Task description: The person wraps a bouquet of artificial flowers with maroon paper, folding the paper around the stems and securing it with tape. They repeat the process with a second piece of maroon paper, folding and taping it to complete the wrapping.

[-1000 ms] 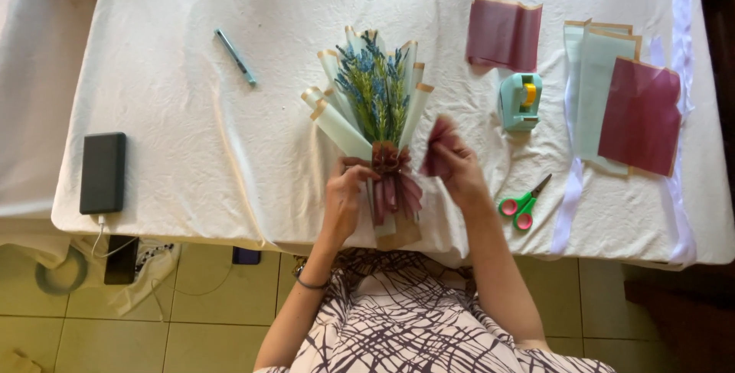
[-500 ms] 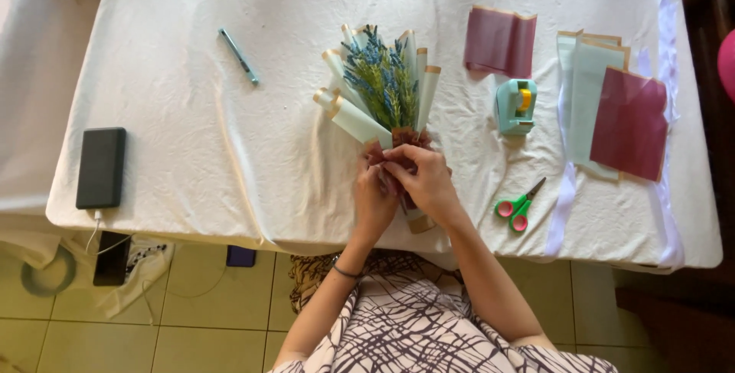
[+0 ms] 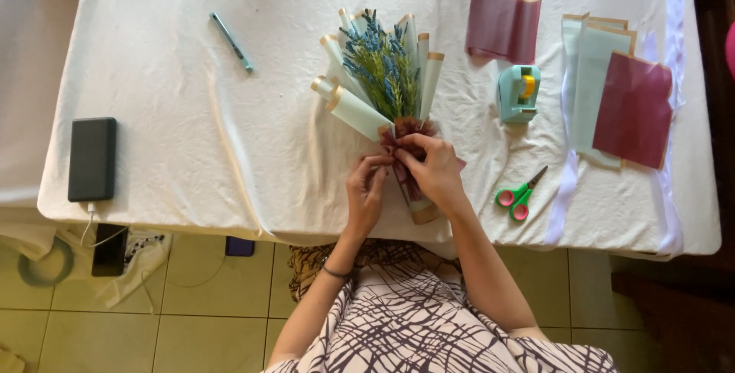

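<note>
A bouquet (image 3: pixel 380 74) of blue and green sprigs wrapped in pale mint paper rolls lies on the white tablecloth (image 3: pixel 191 128), tips pointing away from me. A dark red bow (image 3: pixel 408 130) sits at its neck. My right hand (image 3: pixel 432 166) pinches the bow from the right, covering the stem. My left hand (image 3: pixel 366 193) meets it from the left, fingertips on the same bow.
Green-and-pink scissors (image 3: pixel 520 195) lie right of my hands, a mint tape dispenser (image 3: pixel 518 93) beyond them. Maroon and mint paper sheets (image 3: pixel 620 101) and a white ribbon (image 3: pixel 566 182) fill the right side. A pen (image 3: pixel 232 42) and a black power bank (image 3: pixel 92 159) lie left.
My hands were apart beside the bow a second ago. They have closed together over it at the bouquet's neck and stay there.
</note>
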